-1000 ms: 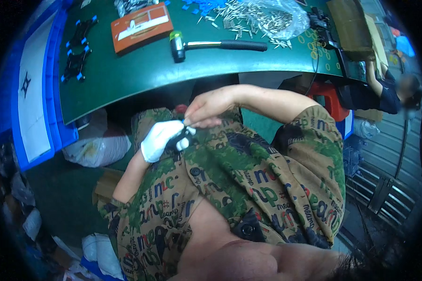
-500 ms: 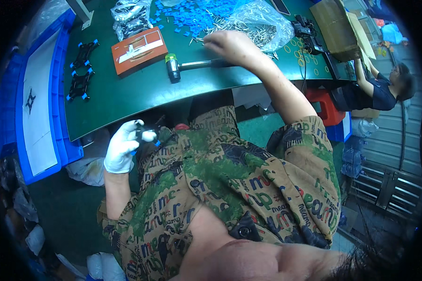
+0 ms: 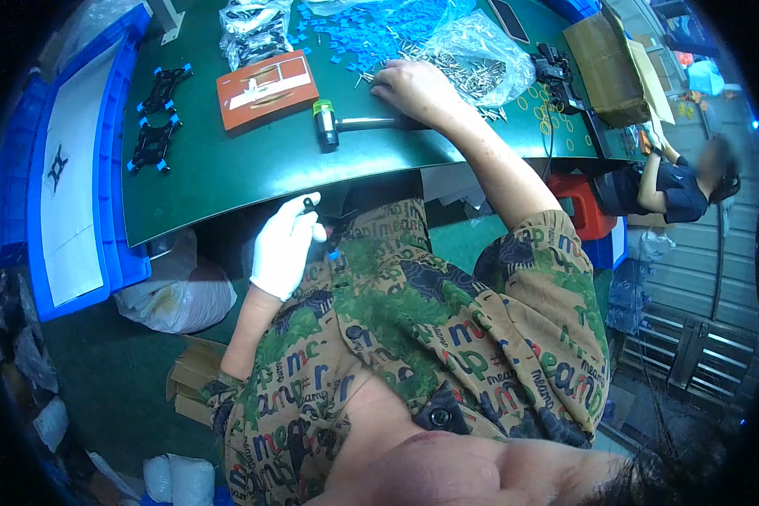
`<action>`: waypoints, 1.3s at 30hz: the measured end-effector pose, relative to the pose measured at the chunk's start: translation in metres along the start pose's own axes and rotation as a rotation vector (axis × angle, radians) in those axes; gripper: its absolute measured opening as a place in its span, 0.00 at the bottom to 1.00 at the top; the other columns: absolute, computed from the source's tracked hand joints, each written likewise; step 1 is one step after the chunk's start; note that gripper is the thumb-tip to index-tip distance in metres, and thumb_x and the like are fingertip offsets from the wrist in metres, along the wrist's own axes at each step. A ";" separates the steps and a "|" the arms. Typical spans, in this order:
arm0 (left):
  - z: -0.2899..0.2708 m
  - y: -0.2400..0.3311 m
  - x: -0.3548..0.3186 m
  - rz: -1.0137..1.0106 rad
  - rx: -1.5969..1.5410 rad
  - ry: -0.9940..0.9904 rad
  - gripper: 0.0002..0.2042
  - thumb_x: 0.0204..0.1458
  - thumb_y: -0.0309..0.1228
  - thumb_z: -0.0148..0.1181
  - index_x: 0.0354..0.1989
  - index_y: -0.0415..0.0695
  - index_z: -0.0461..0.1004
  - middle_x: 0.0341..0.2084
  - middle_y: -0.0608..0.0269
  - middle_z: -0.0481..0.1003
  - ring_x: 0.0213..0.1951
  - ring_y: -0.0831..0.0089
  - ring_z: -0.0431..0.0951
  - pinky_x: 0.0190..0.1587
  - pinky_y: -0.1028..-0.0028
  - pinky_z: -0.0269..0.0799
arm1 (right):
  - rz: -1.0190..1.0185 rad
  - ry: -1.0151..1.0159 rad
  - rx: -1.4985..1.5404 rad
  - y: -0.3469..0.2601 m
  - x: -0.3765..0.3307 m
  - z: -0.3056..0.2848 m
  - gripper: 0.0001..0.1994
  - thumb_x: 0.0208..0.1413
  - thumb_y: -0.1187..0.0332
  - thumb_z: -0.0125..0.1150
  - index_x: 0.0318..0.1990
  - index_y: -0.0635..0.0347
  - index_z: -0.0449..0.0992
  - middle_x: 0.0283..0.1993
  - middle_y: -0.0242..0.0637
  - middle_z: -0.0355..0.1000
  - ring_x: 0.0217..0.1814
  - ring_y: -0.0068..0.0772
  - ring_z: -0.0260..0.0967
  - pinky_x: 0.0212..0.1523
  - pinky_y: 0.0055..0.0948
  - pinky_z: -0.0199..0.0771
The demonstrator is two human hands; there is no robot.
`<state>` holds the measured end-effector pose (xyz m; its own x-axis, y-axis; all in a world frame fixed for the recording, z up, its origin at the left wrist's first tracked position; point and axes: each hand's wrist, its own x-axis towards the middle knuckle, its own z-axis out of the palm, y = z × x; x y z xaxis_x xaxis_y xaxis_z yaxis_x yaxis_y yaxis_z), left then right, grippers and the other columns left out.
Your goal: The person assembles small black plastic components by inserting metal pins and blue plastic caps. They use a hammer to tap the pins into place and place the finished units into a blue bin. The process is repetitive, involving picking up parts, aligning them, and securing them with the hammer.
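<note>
My left hand (image 3: 285, 250), in a white glove, is closed on a black bracket (image 3: 310, 205) with blue tips, held below the table's front edge. Much of the bracket is hidden by the glove and blends with the dark background. My bare right hand (image 3: 417, 91) rests at the near edge of a pile of small metal pins (image 3: 472, 74), its fingers bent together; whatever lies between the fingertips is hidden. Just below it lies a hammer (image 3: 327, 126) with a black and green head. Small blue plastic pieces (image 3: 350, 35) are heaped beyond the hand.
Two black X-shaped brackets (image 3: 153, 143) with blue tips lie on the green table (image 3: 228, 177). Around them are an orange box (image 3: 268, 88), a phone (image 3: 509, 20), yellow rings (image 3: 545, 118) and a cardboard box (image 3: 607, 67). A blue tray (image 3: 110, 202) stands left; a co-worker (image 3: 683, 185) is at right.
My left hand has moved right and slightly up with the bracket, closer to the table edge. My right hand has stayed near the pins, its fingers now lower against the pile. The view has shifted slightly.
</note>
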<state>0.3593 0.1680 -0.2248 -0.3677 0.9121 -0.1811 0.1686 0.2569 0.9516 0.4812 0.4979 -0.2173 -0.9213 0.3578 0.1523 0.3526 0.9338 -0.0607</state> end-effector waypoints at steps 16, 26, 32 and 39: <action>0.010 -0.029 0.006 -0.049 -0.487 -0.123 0.24 0.67 0.31 0.54 0.66 0.28 0.63 0.37 0.59 0.78 0.42 0.74 0.79 0.53 0.73 0.72 | -0.167 -0.286 0.041 0.000 0.011 -0.023 0.09 0.64 0.66 0.57 0.47 0.56 0.79 0.46 0.45 0.74 0.49 0.52 0.76 0.51 0.47 0.77; 0.006 -0.020 0.016 -0.174 -0.645 -0.122 0.21 0.64 0.30 0.57 0.60 0.28 0.71 0.28 0.60 0.78 0.34 0.71 0.80 0.44 0.72 0.74 | -0.245 0.091 0.523 -0.022 -0.004 -0.023 0.09 0.62 0.64 0.60 0.44 0.59 0.78 0.42 0.41 0.74 0.47 0.45 0.75 0.50 0.39 0.76; -0.003 0.007 0.025 -0.240 -0.677 -0.229 0.16 0.63 0.30 0.60 0.53 0.29 0.78 0.28 0.61 0.79 0.32 0.73 0.79 0.39 0.75 0.73 | -0.348 -0.170 1.278 -0.086 -0.018 -0.030 0.07 0.65 0.66 0.62 0.43 0.60 0.76 0.44 0.32 0.73 0.52 0.29 0.70 0.57 0.32 0.69; -0.002 0.025 0.024 -0.206 -0.608 -0.215 0.18 0.64 0.32 0.58 0.51 0.26 0.76 0.25 0.60 0.76 0.27 0.73 0.77 0.36 0.72 0.75 | -0.277 -0.302 1.552 -0.101 -0.025 -0.018 0.07 0.66 0.67 0.60 0.44 0.60 0.77 0.50 0.37 0.73 0.58 0.34 0.70 0.63 0.38 0.69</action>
<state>0.3529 0.1953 -0.2042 -0.1364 0.9232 -0.3592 -0.4534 0.2642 0.8512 0.4717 0.3946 -0.1976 -0.9889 -0.0027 0.1489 -0.1489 -0.0061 -0.9888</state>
